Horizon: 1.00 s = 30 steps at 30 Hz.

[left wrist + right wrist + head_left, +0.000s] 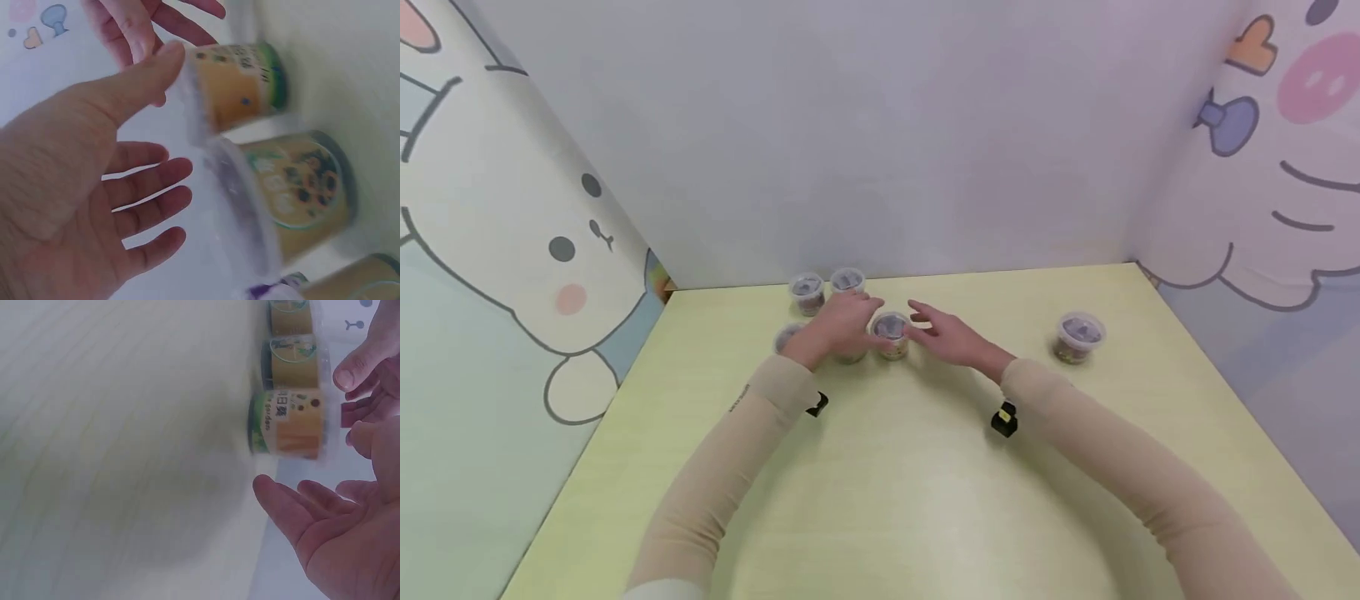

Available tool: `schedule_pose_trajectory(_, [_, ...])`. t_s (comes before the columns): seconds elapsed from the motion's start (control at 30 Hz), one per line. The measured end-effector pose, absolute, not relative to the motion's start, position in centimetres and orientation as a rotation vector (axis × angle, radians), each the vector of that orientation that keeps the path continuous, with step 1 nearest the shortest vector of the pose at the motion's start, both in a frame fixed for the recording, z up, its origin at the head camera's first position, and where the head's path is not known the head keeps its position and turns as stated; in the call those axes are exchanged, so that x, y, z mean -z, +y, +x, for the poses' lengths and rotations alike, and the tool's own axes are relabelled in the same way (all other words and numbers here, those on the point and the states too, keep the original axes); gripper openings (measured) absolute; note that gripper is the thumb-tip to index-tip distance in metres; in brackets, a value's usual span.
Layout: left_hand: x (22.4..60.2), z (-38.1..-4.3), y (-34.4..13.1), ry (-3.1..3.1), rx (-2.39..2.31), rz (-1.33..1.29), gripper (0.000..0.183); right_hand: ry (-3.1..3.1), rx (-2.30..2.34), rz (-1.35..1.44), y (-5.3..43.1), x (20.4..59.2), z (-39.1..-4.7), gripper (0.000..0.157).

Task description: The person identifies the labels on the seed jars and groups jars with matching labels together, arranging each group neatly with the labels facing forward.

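Note:
Several small round tubs with clear lids stand on the table. My left hand (842, 321) hovers over the left group, fingers spread. Its thumb is by the lid of a tub (892, 337) with an orange and green label; contact is unclear. On that tub's other side is my right hand (951, 337), its fingers loosely extended and its thumb close to the lid. A second tub (294, 187), with a flower picture, stands beside the first and is partly hidden under my left hand in the head view. Neither hand grips anything.
Behind the left hand stand two tubs, one at left (807, 294) and one at right (847, 280); another tub (787, 336) is half covered by the wrist. A lone tub (1078, 337) stands at right. Panels (887, 150) border the pale yellow table (925, 483).

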<state>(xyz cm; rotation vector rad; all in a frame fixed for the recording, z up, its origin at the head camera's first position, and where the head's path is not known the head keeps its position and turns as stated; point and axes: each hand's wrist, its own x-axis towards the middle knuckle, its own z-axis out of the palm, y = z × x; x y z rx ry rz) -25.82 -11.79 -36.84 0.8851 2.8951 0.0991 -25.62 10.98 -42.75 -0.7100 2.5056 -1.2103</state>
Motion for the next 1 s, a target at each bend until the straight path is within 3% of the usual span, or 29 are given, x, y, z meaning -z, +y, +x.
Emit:
schedule_pose_trajectory(0.2, [35.2,-25.1,-8.6,2.885,-0.159,0.936,0.056,2.626,0.983,-0.936,17.0,40.5,-25.6,0.050])
schedule_pose_trajectory(0.37, [35.5,-24.9,-5.1,2.791,-0.257,1.071,0.047,2.688,0.771,-0.877,22.6,38.5,-25.2,0.046])
schedule_pose_trajectory(0.63, [38.6,-24.0,1.9,2.637,-0.583,1.119,0.059,2.744,0.870,-0.615,29.9,39.4,-24.5,0.058])
schedule_pose_trajectory(0.8, [41.2,-23.3,6.4,2.549,-0.879,0.987,0.071,2.768,1.046,-0.438,33.4,41.0,-23.5,0.066])
schedule_pose_trajectory(1.0, [43.7,-23.1,11.1,2.476,-1.206,0.783,0.070,2.617,1.376,-0.284,36.0,42.4,-22.0,0.073])
